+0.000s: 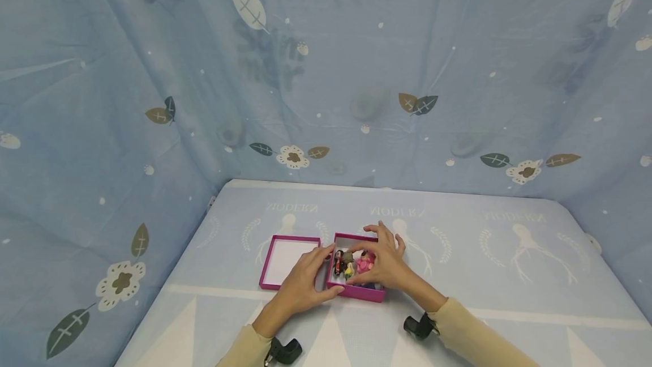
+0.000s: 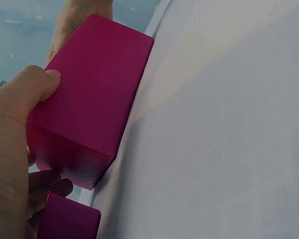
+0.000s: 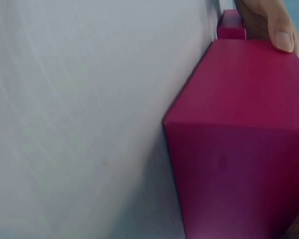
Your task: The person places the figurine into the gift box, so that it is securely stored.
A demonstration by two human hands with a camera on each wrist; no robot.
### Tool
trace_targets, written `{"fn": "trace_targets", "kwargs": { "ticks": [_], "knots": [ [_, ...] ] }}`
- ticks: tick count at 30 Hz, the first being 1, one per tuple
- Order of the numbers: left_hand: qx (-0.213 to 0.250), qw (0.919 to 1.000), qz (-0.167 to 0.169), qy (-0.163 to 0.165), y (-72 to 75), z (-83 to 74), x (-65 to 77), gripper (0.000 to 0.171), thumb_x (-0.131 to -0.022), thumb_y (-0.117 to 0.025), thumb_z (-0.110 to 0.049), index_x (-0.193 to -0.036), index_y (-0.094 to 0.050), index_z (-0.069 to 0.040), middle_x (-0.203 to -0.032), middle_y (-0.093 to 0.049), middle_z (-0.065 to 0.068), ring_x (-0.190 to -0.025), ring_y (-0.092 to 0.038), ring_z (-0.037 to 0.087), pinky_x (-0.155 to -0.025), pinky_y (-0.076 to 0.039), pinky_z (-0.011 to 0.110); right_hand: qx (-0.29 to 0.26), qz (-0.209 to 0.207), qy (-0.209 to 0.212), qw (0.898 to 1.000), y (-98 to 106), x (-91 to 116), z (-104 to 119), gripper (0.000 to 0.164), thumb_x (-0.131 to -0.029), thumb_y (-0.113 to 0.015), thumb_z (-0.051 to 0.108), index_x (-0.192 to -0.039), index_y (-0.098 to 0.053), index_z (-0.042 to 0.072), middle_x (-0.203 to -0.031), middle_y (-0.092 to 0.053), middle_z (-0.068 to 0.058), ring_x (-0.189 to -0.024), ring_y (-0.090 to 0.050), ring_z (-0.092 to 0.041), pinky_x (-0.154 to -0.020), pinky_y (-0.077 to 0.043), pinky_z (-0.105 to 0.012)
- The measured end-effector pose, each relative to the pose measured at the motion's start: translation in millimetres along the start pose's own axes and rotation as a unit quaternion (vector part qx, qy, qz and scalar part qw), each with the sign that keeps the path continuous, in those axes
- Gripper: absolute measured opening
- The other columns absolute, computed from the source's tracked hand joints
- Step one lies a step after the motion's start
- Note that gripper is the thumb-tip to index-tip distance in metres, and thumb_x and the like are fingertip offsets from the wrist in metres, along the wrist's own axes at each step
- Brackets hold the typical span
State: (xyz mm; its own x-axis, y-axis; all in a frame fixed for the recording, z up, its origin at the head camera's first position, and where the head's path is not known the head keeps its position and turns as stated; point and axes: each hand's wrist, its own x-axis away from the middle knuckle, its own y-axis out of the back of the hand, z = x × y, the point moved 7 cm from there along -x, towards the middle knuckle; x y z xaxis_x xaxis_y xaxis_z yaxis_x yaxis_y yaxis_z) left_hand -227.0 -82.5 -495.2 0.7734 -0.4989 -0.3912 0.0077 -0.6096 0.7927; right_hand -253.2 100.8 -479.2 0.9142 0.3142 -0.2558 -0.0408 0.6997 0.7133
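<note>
A magenta open-topped box (image 1: 363,293) stands on the table with several small figurines inside. Among them are a pink figurine (image 1: 364,262), a dark-haired one with red (image 1: 338,263) and a small yellow one (image 1: 348,271). My left hand (image 1: 303,283) holds the box at its near left corner, thumb on the front wall and fingers along the left side. Over the box reaches my right hand (image 1: 386,259), thumb and forefinger spread apart around the pink figurine. Whether they touch it is hard to tell. Only the box's outer walls (image 2: 94,84) appear in the wrist views.
Just left of the box lies its shallow magenta lid (image 1: 287,262), white inside face up. The pale patterned table (image 1: 489,282) extends to both sides. A blue leaf-print cloth (image 1: 356,72) hangs behind and at the left. Both wrists wear small black cameras (image 1: 419,326).
</note>
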Motion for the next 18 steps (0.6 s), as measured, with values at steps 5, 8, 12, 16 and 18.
{"fn": "trace_targets", "kwargs": {
  "ticks": [5, 8, 12, 16, 18],
  "knots": [
    [-0.001, 0.9999, -0.008, -0.008, 0.7, -0.8, 0.0, 0.088, -0.081, -0.070, -0.059, -0.149, -0.040, -0.012, -0.139, -0.055, 0.004, -0.125, -0.054, 0.024, -0.101, -0.048, 0.047, 0.029, 0.008, 0.013, 0.999, -0.8, 0.0, 2.0, 0.049, -0.051, -0.095, 0.045, -0.091, -0.072, 0.027, -0.142, -0.043, -0.018, -0.144, -0.010, -0.051, -0.103, 0.002, -0.078],
    [-0.004, 0.9999, -0.011, -0.010, 0.7, -0.5, 0.4, 0.088, -0.081, -0.069, -0.059, -0.149, -0.040, -0.012, -0.139, -0.055, 0.004, -0.126, -0.054, 0.024, -0.101, -0.048, 0.046, 0.039, 0.009, 0.012, 0.999, -1.1, -0.1, 2.2, 0.048, -0.051, -0.095, 0.046, -0.089, -0.071, 0.028, -0.142, -0.044, -0.018, -0.145, -0.010, -0.051, -0.103, 0.002, -0.078],
    [-0.008, 0.9998, -0.014, -0.015, 0.6, -1.1, 0.3, 0.087, -0.082, -0.068, -0.060, -0.149, -0.041, -0.012, -0.139, -0.055, 0.004, -0.126, -0.054, 0.023, -0.102, -0.047, 0.046, 0.047, 0.011, 0.009, 0.999, -1.3, 0.3, 2.2, 0.046, -0.052, -0.095, 0.046, -0.087, -0.071, 0.029, -0.143, -0.044, -0.018, -0.145, -0.009, -0.051, -0.103, 0.003, -0.078],
    [-0.006, 0.9998, -0.013, -0.014, 0.2, -0.9, 0.1, 0.088, -0.081, -0.069, -0.060, -0.149, -0.040, -0.013, -0.139, -0.055, 0.004, -0.126, -0.053, 0.023, -0.102, -0.047, 0.046, 0.056, 0.007, 0.011, 0.998, -1.3, 0.2, 2.7, 0.044, -0.051, -0.095, 0.045, -0.084, -0.071, 0.028, -0.141, -0.046, -0.018, -0.144, -0.012, -0.052, -0.103, 0.001, -0.079],
    [-0.006, 0.9998, -0.013, -0.012, -0.3, -0.4, 0.3, 0.088, -0.081, -0.069, -0.060, -0.149, -0.040, -0.013, -0.139, -0.055, 0.004, -0.126, -0.054, 0.023, -0.102, -0.048, 0.046, 0.058, 0.007, 0.011, 0.998, -1.5, 0.1, 3.0, 0.041, -0.052, -0.095, 0.045, -0.081, -0.071, 0.028, -0.139, -0.047, -0.018, -0.144, -0.014, -0.052, -0.103, 0.001, -0.079]
  ]
}}
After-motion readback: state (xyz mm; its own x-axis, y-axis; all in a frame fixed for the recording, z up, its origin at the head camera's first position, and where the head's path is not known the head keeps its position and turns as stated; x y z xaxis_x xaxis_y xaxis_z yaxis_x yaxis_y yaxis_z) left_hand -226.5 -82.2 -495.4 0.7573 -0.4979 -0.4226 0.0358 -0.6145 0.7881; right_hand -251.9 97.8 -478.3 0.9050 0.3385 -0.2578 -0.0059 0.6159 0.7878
